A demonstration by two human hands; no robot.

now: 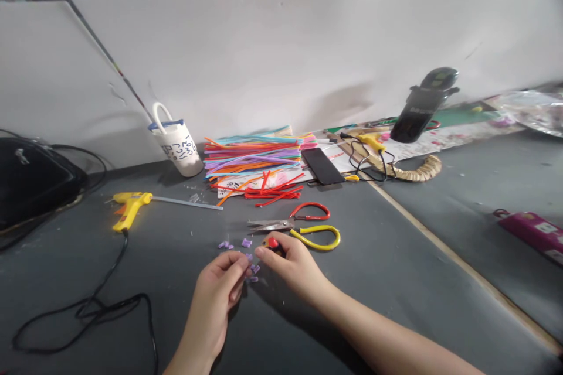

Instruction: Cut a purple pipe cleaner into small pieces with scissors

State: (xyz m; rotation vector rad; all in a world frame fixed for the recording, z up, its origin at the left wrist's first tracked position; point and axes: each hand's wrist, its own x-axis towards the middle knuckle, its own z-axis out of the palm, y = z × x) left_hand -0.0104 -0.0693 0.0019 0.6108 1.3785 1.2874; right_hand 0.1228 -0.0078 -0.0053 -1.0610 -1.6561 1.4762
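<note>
My left hand [222, 284] is closed in a pinch beside small purple pieces [255, 269] on the dark table; anything between its fingertips is too small to name. My right hand [292, 261] wraps round a small red and black object [272, 243], partly hidden by the fingers, which I cannot name. More purple pieces [247, 242] lie just beyond the hands. Scissors [288, 225] with one red and one yellow handle lie open behind my right hand.
Colourful fuzzy sticks [253, 155] and red ones [277, 192] lie behind the scissors, beside a black phone [323, 166]. A yellow glue gun [131, 206] with a looping cord, a white cup [183, 149] and a black bag [35, 181] are at left; a black bottle [417, 111] is at right.
</note>
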